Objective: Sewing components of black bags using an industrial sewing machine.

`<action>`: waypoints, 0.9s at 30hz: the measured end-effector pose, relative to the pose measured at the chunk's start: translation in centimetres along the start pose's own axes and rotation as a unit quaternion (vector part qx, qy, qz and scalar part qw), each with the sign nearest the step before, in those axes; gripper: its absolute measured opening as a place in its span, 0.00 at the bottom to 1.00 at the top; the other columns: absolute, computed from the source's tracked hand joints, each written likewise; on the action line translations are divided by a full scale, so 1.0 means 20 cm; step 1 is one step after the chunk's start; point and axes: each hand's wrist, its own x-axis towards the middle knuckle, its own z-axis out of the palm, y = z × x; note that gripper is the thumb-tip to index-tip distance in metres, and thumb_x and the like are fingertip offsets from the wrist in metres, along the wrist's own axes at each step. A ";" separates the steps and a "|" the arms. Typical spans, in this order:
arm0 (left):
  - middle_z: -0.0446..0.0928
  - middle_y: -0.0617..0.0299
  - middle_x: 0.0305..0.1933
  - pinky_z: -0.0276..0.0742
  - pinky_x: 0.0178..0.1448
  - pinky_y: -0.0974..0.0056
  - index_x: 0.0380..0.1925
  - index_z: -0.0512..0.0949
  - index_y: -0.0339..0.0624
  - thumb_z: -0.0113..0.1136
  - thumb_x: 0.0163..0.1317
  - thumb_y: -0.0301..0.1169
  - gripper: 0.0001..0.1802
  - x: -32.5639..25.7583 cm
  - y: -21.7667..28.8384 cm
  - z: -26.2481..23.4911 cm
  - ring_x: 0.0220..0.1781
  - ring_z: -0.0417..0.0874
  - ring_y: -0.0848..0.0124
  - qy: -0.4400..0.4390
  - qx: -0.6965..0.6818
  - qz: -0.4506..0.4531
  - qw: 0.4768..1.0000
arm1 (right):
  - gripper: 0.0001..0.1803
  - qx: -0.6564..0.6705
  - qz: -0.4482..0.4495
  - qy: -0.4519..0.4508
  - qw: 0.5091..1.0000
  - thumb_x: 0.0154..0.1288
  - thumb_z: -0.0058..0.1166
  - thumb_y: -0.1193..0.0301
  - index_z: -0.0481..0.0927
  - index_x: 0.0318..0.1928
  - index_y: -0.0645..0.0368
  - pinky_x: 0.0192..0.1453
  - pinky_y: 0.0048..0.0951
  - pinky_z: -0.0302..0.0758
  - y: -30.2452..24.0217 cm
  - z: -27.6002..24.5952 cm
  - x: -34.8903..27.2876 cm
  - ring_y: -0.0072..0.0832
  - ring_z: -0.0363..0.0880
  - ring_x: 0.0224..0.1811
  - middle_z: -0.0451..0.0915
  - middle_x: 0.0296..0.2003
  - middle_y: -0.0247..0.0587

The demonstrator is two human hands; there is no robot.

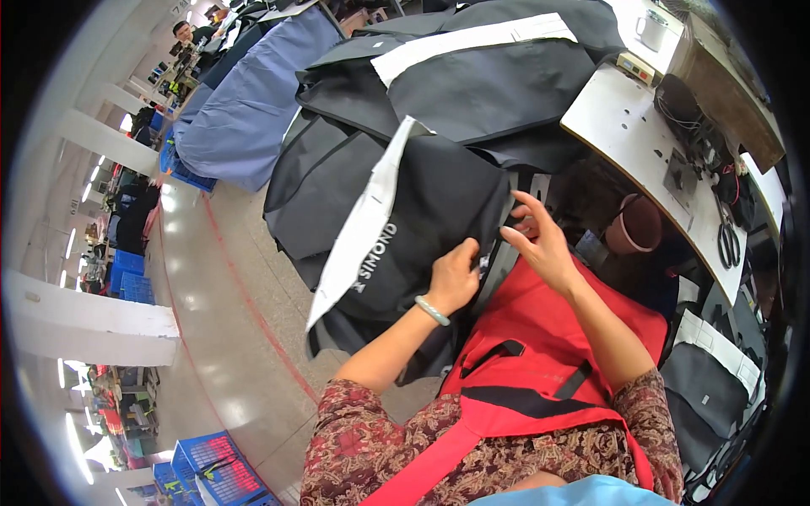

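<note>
A black fabric panel [439,190] with a printed white logo lies in front of me, with a long white strip [363,228] across it. My left hand [456,277] is closed on the panel's right edge, fingers curled under and partly hidden. Just to the right, my right hand [542,246] is raised beside the same edge, thumb and fingers apart, with nothing visible between them. A red apron [540,320] with black trim covers my lap below both hands.
More black panels [498,88] are heaped beyond, beside blue-grey cloth [261,101]. At right stands a white worktable [629,126] with black-handled scissors [727,243]; a reddish-brown bucket [634,224] sits beneath. Blue crates [221,472] stand on the floor at left. Another person [194,34] is far off.
</note>
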 end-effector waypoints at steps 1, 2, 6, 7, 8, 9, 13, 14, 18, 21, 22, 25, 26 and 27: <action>0.77 0.49 0.34 0.73 0.38 0.47 0.35 0.68 0.41 0.58 0.52 0.21 0.11 -0.01 0.04 0.03 0.39 0.80 0.47 0.004 -0.011 0.026 1.000 | 0.39 0.028 0.028 -0.004 0.999 0.59 0.67 0.63 0.63 0.69 0.49 0.51 0.30 0.76 -0.02 0.05 0.02 0.29 0.79 0.44 0.75 0.50 0.48; 0.77 0.49 0.34 0.73 0.38 0.47 0.35 0.68 0.41 0.58 0.52 0.21 0.11 -0.01 0.04 0.06 0.39 0.80 0.47 0.002 -0.012 0.023 1.000 | 0.41 0.009 0.043 0.014 0.999 0.59 0.66 0.63 0.60 0.70 0.50 0.53 0.31 0.77 -0.05 0.11 0.02 0.33 0.80 0.47 0.75 0.51 0.53; 0.76 0.52 0.33 0.74 0.39 0.50 0.39 0.72 0.40 0.59 0.54 0.23 0.12 -0.04 0.07 0.07 0.38 0.79 0.49 -0.005 0.047 0.055 0.997 | 0.37 0.054 0.032 0.031 0.998 0.60 0.63 0.71 0.61 0.67 0.57 0.54 0.30 0.76 0.24 0.17 0.10 0.31 0.80 0.49 0.77 0.51 0.48; 0.75 0.53 0.31 0.74 0.39 0.53 0.38 0.74 0.40 0.60 0.54 0.22 0.11 -0.04 0.08 0.02 0.36 0.79 0.52 -0.083 -0.012 0.050 0.995 | 0.35 0.160 0.035 -0.008 0.987 0.60 0.62 0.74 0.61 0.66 0.60 0.55 0.29 0.76 0.27 0.17 0.12 0.30 0.79 0.51 0.77 0.51 0.46; 0.74 0.53 0.30 0.74 0.38 0.55 0.37 0.76 0.40 0.60 0.55 0.22 0.09 -0.03 0.09 -0.03 0.34 0.79 0.56 -0.161 -0.070 0.045 0.983 | 0.35 0.161 0.036 -0.008 0.986 0.60 0.62 0.74 0.61 0.66 0.60 0.55 0.29 0.76 0.29 0.17 0.12 0.30 0.79 0.51 0.77 0.51 0.46; 0.74 0.55 0.30 0.74 0.38 0.59 0.34 0.79 0.40 0.60 0.56 0.22 0.06 -0.01 0.10 -0.11 0.33 0.78 0.61 -0.146 -0.153 0.105 0.972 | 0.34 0.196 0.031 -0.017 0.980 0.60 0.61 0.76 0.62 0.66 0.61 0.56 0.29 0.75 0.29 0.17 0.12 0.28 0.78 0.52 0.78 0.52 0.44; 0.77 0.55 0.47 0.73 0.55 0.60 0.48 0.75 0.40 0.62 0.62 0.26 0.15 0.24 0.21 -0.55 0.49 0.78 0.62 0.201 -0.007 0.152 0.968 | 0.31 0.204 0.037 -0.011 0.978 0.61 0.59 0.79 0.63 0.64 0.63 0.60 0.28 0.73 0.20 0.14 0.02 0.26 0.77 0.54 0.77 0.53 0.41; 0.75 0.52 0.51 0.72 0.58 0.57 0.58 0.71 0.39 0.66 0.60 0.33 0.27 0.32 0.10 -0.63 0.52 0.77 0.58 0.255 0.131 0.147 0.947 | 0.30 0.221 0.028 0.004 0.975 0.62 0.58 0.79 0.64 0.63 0.63 0.60 0.28 0.73 0.18 0.16 0.00 0.25 0.76 0.54 0.77 0.54 0.41; 0.76 0.50 0.57 0.73 0.60 0.60 0.61 0.70 0.35 0.73 0.53 0.42 0.39 0.27 -0.42 -0.78 0.58 0.78 0.64 -0.006 -0.076 -0.108 0.991 | 0.29 0.262 0.027 -0.007 0.965 0.62 0.57 0.80 0.65 0.63 0.63 0.61 0.28 0.73 0.12 0.15 -0.09 0.26 0.76 0.55 0.76 0.54 0.42; 0.83 0.60 0.44 0.78 0.51 0.67 0.47 0.78 0.34 0.73 0.53 0.32 0.24 0.12 -0.09 -0.61 0.45 0.81 0.75 -0.239 -0.234 -0.190 0.923 | 0.24 0.235 0.077 0.028 0.969 0.63 0.57 0.79 0.69 0.60 0.63 0.60 0.28 0.73 0.32 -0.02 -0.10 0.25 0.76 0.54 0.77 0.54 0.41; 0.83 0.61 0.44 0.78 0.51 0.68 0.49 0.78 0.33 0.73 0.53 0.30 0.24 0.08 0.07 -0.57 0.46 0.81 0.77 -0.370 -0.218 -0.181 0.885 | 0.21 0.201 0.106 0.031 0.973 0.64 0.57 0.77 0.72 0.58 0.63 0.59 0.28 0.74 0.40 -0.09 -0.19 0.24 0.77 0.54 0.77 0.53 0.41; 0.82 0.60 0.41 0.76 0.47 0.68 0.53 0.79 0.38 0.71 0.57 0.36 0.24 -0.16 0.30 -0.35 0.41 0.79 0.75 -0.538 -0.259 -0.109 0.794 | 0.16 0.444 0.118 -0.117 0.880 0.69 0.52 0.74 0.74 0.56 0.64 0.55 0.28 0.76 0.72 -0.10 -0.31 0.23 0.78 0.49 0.79 0.50 0.39; 0.82 0.60 0.40 0.76 0.47 0.66 0.51 0.80 0.37 0.70 0.58 0.38 0.24 -0.16 0.31 -0.31 0.40 0.79 0.74 -0.534 -0.184 -0.032 0.825 | 0.16 0.391 0.105 -0.120 0.906 0.69 0.51 0.73 0.74 0.56 0.64 0.54 0.28 0.76 0.67 -0.10 -0.30 0.23 0.78 0.49 0.79 0.50 0.38; 0.83 0.60 0.41 0.76 0.48 0.66 0.50 0.80 0.36 0.70 0.58 0.37 0.23 -0.15 0.28 -0.29 0.41 0.79 0.74 -0.517 -0.199 -0.045 0.832 | 0.16 0.338 0.090 -0.118 0.929 0.70 0.50 0.73 0.74 0.56 0.64 0.54 0.28 0.77 0.61 -0.10 -0.29 0.23 0.78 0.48 0.80 0.49 0.38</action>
